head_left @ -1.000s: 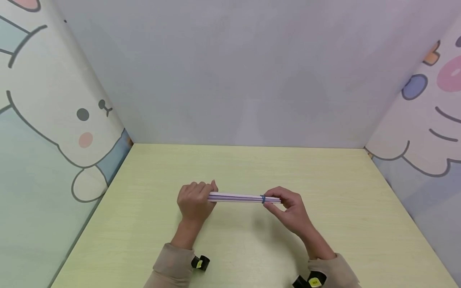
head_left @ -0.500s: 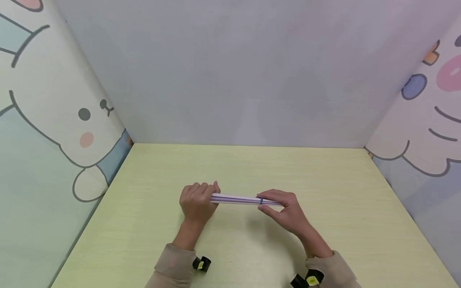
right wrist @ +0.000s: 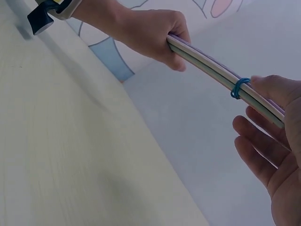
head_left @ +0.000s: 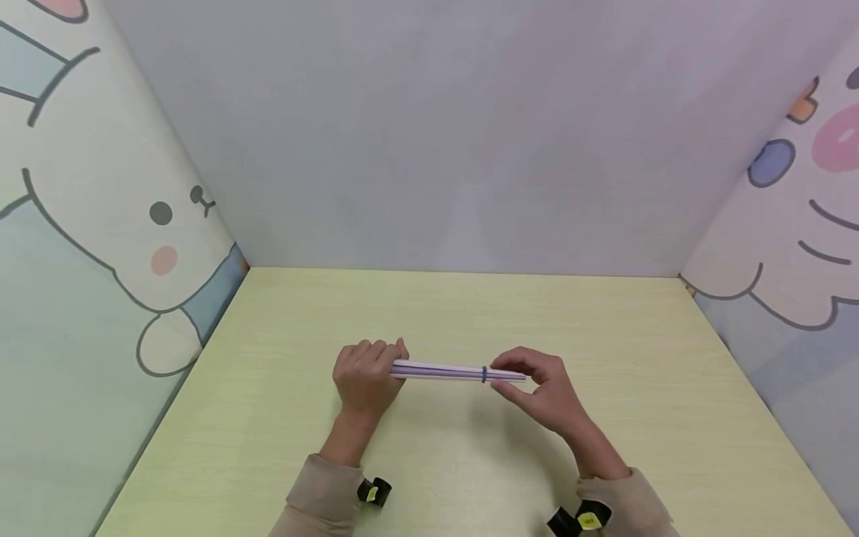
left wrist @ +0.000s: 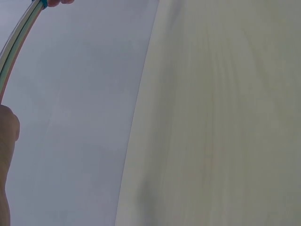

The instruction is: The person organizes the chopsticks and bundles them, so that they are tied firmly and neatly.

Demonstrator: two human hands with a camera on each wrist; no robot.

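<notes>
A bundle of long, thin pastel sticks [head_left: 436,370], perhaps chopsticks, is held level above the table. White and purple show from above, green and pink in the wrist views. My left hand [head_left: 365,377] grips its left end in a fist and hides that end. A blue rubber band [head_left: 484,374] is wound round the sticks nearer their right end. Just right of the band, my right hand [head_left: 540,388] holds the bundle between thumb and index finger. In the right wrist view, the right thumb [right wrist: 270,87] touches the bundle beside the band, and the other fingers are loosely bent below.
Below the hands lies a pale wooden table [head_left: 429,313]. A plain grey wall [head_left: 463,149] closes off the back, and side panels [head_left: 101,186] with cartoon animals stand left and right. Both sleeves carry black wrist devices [head_left: 374,491].
The right hand moved left over the band, then back right of it. The band now sits slightly farther from the sticks' right end. The left hand has barely shifted.
</notes>
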